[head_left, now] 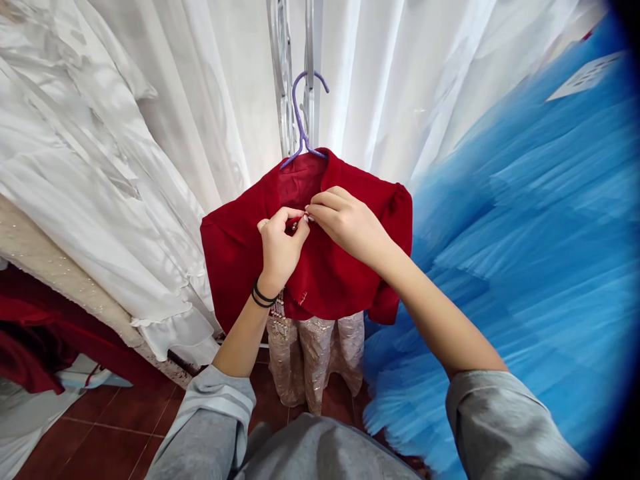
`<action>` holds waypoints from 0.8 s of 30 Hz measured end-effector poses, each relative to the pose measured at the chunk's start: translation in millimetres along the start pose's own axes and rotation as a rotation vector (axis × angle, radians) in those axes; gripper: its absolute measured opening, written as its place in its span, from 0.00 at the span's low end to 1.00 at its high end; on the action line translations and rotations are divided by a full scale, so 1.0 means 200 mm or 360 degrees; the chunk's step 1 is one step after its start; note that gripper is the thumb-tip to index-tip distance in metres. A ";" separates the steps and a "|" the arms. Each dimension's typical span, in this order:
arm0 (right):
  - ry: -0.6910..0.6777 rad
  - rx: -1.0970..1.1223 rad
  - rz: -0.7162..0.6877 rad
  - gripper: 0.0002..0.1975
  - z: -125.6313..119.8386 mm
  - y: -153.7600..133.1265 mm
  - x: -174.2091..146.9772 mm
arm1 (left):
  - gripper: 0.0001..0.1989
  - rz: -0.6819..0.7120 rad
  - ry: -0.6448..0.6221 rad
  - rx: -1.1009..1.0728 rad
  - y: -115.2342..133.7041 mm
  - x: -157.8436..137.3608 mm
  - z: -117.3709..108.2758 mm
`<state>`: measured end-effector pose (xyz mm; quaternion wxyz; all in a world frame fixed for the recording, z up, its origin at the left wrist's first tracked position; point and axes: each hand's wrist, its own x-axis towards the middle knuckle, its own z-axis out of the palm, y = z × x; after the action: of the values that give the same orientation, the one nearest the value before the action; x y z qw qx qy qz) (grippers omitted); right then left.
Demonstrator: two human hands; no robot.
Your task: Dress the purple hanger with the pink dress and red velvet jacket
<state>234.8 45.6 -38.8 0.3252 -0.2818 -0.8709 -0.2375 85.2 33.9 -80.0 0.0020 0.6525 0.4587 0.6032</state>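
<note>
Above grey sleeves, the left hand (281,245) and right hand (345,220) meet at the front opening of a red jacket (330,267), fingertips pinched together on its edge just below the collar, the jacket hanging from a purple hanger (301,127) before white curtains (210,100).

White drapes (200,100), red tiled floor (110,433).

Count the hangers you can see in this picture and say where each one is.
1. A purple hanger hooks onto the metal rail in front of the white curtain, carrying the red jacket. Others may be hidden behind fabric.
</note>
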 end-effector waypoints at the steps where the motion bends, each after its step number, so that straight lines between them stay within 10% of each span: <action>1: 0.0027 -0.0022 -0.0001 0.18 0.02 -0.01 0.00 | 0.03 -0.0009 -0.0007 0.0011 0.00 0.00 0.00; 24: 0.0311 0.0397 0.0324 0.15 0.20 -0.02 -0.05 | 0.07 -0.0147 -0.0259 0.0292 0.04 0.03 -0.01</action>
<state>221.7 63.4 -74.5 0.4630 -0.3014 -0.8248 -0.1199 87.9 31.9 -71.6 0.0073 0.6750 0.5399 0.5029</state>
